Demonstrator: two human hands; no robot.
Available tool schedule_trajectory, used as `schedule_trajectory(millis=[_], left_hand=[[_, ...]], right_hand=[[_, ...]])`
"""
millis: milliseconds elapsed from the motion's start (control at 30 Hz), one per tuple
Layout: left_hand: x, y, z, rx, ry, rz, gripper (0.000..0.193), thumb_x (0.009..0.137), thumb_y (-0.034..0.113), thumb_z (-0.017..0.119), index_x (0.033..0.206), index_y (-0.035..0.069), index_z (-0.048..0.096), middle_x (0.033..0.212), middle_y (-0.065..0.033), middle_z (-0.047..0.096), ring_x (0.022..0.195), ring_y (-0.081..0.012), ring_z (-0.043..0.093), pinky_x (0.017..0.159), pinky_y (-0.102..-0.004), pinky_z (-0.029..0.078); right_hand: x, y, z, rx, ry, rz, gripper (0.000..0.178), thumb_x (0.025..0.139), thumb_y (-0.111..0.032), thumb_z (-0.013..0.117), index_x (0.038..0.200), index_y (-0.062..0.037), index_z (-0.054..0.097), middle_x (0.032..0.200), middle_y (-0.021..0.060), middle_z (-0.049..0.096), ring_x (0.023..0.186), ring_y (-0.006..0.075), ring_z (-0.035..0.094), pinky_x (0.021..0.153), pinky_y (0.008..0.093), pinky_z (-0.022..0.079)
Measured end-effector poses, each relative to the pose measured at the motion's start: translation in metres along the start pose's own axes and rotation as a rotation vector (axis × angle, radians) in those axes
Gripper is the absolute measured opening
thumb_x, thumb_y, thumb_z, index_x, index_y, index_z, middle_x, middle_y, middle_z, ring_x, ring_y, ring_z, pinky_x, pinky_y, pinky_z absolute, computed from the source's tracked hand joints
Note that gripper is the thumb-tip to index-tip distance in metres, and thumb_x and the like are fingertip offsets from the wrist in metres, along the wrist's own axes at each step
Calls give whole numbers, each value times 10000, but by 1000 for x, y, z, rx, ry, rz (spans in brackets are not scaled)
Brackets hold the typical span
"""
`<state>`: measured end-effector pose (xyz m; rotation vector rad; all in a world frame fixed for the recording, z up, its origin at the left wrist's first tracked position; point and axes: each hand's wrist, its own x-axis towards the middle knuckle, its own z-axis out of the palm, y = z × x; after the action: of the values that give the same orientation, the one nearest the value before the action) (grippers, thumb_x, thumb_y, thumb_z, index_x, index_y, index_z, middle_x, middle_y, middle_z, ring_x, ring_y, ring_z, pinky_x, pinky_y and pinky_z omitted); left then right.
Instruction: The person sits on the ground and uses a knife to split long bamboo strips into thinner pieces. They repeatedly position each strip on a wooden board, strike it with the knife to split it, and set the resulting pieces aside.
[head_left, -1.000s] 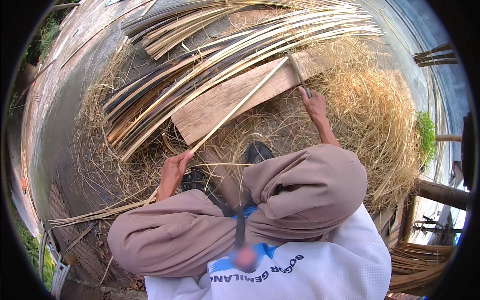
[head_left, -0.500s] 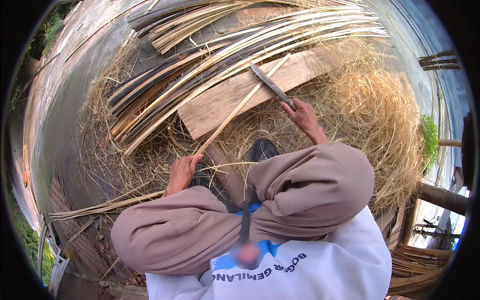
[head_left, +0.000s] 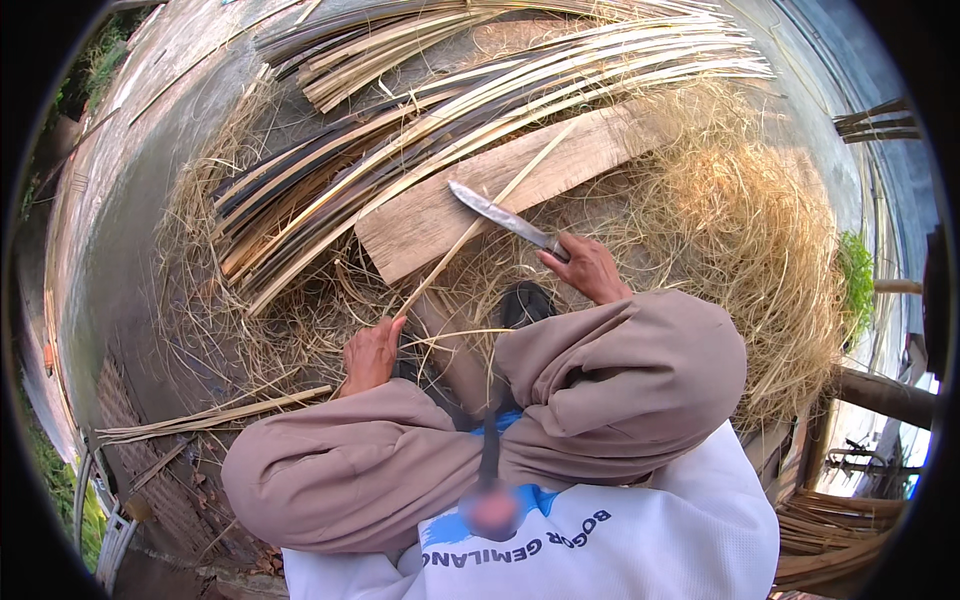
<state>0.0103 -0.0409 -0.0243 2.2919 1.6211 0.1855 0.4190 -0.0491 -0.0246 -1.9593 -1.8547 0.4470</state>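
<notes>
In my right hand [head_left: 588, 268] is a large knife [head_left: 505, 218], its handle wrapped by my fingers. The blade points up to the left and lies across a thin pale bamboo strip [head_left: 440, 266]. My left hand [head_left: 370, 354] grips the near end of that strip, above my left knee. From there the strip slants away to the upper right, over a flat wooden board [head_left: 420, 230]. Whether the blade touches the strip or hovers just above it, I cannot tell.
Long split bamboo strips [head_left: 330, 195] lie in a bundle beyond the board, another bundle [head_left: 370, 60] behind them. Curly shavings [head_left: 740, 220] heap up at the right. A few thin strips [head_left: 215, 415] lie by my left knee. A dark log [head_left: 890, 398] juts in at the right.
The knife has come down and left along the strip, nearer my left hand, with my right hand following. My left hand still grips the strip and has barely moved.
</notes>
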Motion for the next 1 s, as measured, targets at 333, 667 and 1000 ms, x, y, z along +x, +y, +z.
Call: schedule_trajectory(millis=[333,667,1000], left_hand=[[2,5,-20,-129,84,-72,301,1027,388,593,984,125,734,697,-161,657,644,-390,652,595,-462,491],[6,11,-21,-349,-81,-136,350,1035,358,590,1266,129,721,1047,-220,729,973,-421,707,828,-451,542],[10,9,-32,-488,-104,-155,360,1025,380,602,1244,127,733,1057,-200,745,971,-374,736,827,-418,550]], right_hand=[[60,60,-44,308,302,576,578,1001,-536,606,768,-7,608,643,130,626,525,232,634,541,395,510],[-35,-4,42,366,115,465,517,984,-499,660,795,-25,573,616,107,552,526,201,588,500,381,469],[28,107,-15,188,390,527,623,962,-563,655,694,-5,579,569,115,550,529,234,561,525,435,453]])
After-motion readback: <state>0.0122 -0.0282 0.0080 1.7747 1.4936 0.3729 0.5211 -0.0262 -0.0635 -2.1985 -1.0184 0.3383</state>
